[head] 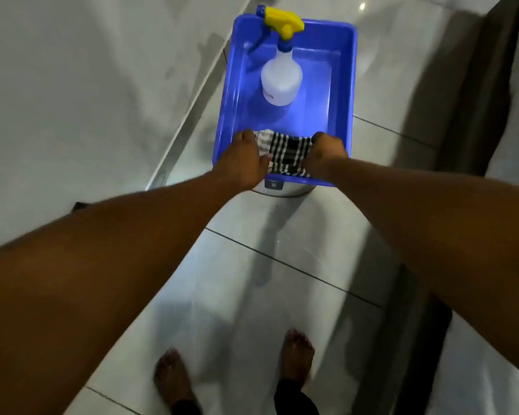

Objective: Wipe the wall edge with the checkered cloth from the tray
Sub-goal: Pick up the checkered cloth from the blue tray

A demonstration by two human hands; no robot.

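Observation:
A black-and-white checkered cloth [286, 154] lies bunched at the near end of a blue plastic tray [351, 85]. My left hand [244, 158] grips the cloth's left side and my right hand [327, 155] grips its right side, both with fingers curled into the fabric. The wall [72, 85] rises at the left, and its bottom edge [189, 121] runs diagonally along the floor just left of the tray.
A white spray bottle [280, 80] with a yellow trigger head stands upright in the tray's far half. The tray rests on a round white object [282, 190]. Glossy white floor tiles [252, 295] spread below, with my bare feet [237, 369] near the bottom. A dark upright panel [480, 100] stands at the right.

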